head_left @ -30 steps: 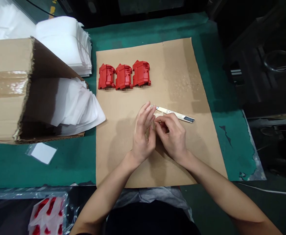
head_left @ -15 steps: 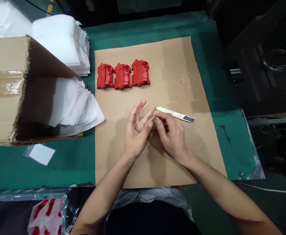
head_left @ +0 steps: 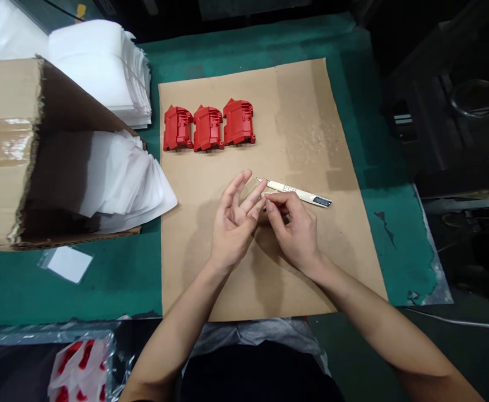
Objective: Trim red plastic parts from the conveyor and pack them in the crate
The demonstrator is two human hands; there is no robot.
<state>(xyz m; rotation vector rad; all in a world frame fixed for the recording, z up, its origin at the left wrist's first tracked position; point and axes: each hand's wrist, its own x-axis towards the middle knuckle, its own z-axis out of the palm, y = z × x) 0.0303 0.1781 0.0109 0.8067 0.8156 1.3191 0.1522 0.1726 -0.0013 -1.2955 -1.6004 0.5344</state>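
My left hand (head_left: 234, 223) lies open, palm up and fingers spread, over the kraft paper sheet (head_left: 311, 268). My right hand (head_left: 290, 226) is curled next to it, with fingertips pinched close to the left fingertips. Whether those fingers hold something small is hidden. Just above the right fingers lies a cream-coloured craft knife (head_left: 297, 194), its metal tip pointing left toward my left hand. Further up the paper, three red moulded plastic housings (head_left: 206, 127) stand side by side, well beyond both hands.
To the left, a cardboard box (head_left: 5, 156) lies on its side, holding white sheets (head_left: 119, 184), with a white stack (head_left: 97, 67) behind it. Green matting (head_left: 81, 290) lies under everything. A small plastic bag (head_left: 66, 263) sits on it, and red-printed packaging (head_left: 79, 371) lies below the edge.
My left hand has opened from nearly closed, fingers now spread. The whole scene has drifted slightly left and up in view. The knife and red housings stay in place on the paper.
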